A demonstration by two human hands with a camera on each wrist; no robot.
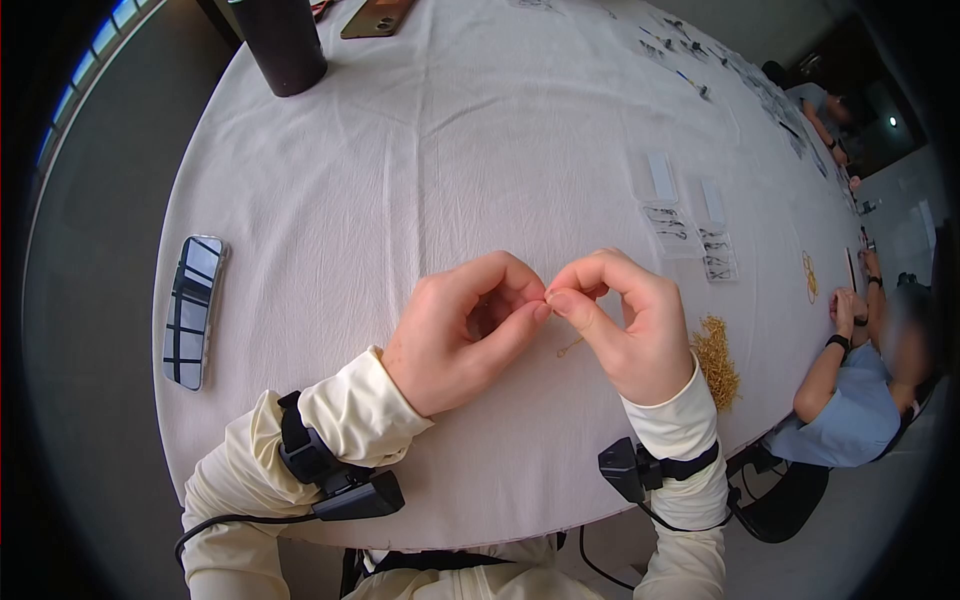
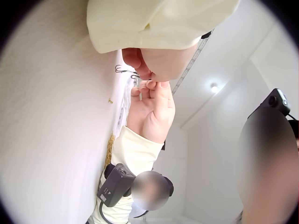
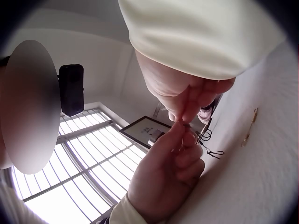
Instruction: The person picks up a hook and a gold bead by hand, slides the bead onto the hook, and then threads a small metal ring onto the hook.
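My left hand [image 1: 455,325] and right hand [image 1: 625,320] meet over the table, thumbs and forefingers pinching at one spot. What sits between the fingertips is tiny and mostly covered; I cannot tell its kind. Dark fishing hooks [image 3: 214,153] stick out beside the left hand's curled fingers in the right wrist view. The left wrist view also shows a dark hook [image 2: 122,69] by those fingers. A thin gold wire piece [image 1: 570,348] with a looped end lies on the cloth just below the fingertips; the right wrist view shows a gold piece [image 3: 250,127] on the cloth too.
A pile of small gold pieces [image 1: 718,365] lies beside the right wrist. Beyond it are clear boxes of dark hooks [image 1: 668,222]. A phone [image 1: 195,312] lies at the left, a dark tumbler [image 1: 283,50] at the back. Other people sit along the right edge.
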